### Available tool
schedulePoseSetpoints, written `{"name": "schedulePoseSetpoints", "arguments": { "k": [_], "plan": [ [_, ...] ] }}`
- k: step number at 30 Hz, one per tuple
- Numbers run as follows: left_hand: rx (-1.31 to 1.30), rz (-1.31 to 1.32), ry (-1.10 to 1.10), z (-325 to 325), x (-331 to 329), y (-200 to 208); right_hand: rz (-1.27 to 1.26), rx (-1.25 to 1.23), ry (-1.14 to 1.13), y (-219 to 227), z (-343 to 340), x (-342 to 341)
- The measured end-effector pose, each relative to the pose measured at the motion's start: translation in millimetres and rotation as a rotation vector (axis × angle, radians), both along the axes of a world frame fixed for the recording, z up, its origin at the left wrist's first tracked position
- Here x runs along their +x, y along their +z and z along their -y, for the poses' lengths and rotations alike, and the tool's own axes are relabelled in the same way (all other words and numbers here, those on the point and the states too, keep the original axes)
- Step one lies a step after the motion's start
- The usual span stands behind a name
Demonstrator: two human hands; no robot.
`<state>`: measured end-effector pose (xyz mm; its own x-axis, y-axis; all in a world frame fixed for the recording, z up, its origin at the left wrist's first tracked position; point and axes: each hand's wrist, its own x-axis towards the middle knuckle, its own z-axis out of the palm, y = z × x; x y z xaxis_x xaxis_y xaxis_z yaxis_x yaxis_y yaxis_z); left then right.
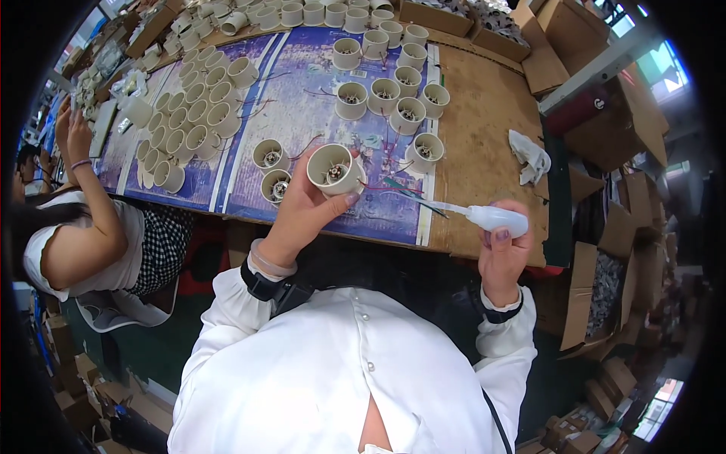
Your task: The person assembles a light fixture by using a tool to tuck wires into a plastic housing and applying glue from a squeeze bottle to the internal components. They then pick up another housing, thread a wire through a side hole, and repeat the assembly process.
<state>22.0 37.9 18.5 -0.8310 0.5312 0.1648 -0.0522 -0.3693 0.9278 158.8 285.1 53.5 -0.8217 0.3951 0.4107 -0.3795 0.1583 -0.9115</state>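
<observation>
In my left hand [296, 216] is a cream-white plastic cup-shaped housing [335, 168], fingers and thumb wrapped round its side. Its mouth tilts toward me, showing a small metal part inside; thin red wire trails from it to the right. My right hand [503, 261] grips a translucent white squeeze bottle [501, 220]. The bottle's long thin nozzle points left toward the held housing, with a gap between them. Thin dark green strands [416, 194] lie by the nozzle tip. Just left of my left hand, two similar housings [270, 155] stand on the table.
Several more housings with wires [352, 98] stand on the purple printed sheet [302, 72]; others crowd the left and far side. A crumpled white tissue [529, 157] lies on the brown board [484, 113]. Cardboard boxes [582, 295] stack at the right. Another person [98, 227] sits at the left.
</observation>
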Motion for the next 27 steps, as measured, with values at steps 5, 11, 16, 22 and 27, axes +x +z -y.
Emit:
{"name": "schedulePoseSetpoints", "arguments": {
  "k": [5,11,16,22,27],
  "plan": [
    [0.065,0.047,-0.036,0,2,9,-0.034,-0.01,-0.084,-4,10,-5],
    [0.166,0.146,-0.056,5,0,11,-0.089,-0.143,-0.24,-34,43,-19],
    [0.139,0.13,-0.01,13,-2,10,-0.053,-0.097,-0.212,-45,47,-21],
    [0.106,0.095,0.002,15,-2,9,-0.046,-0.1,-0.19,-43,53,-23],
    [0.107,0.091,0.03,12,-1,9,-0.033,-0.123,-0.166,-40,54,-23]
  ]
}}
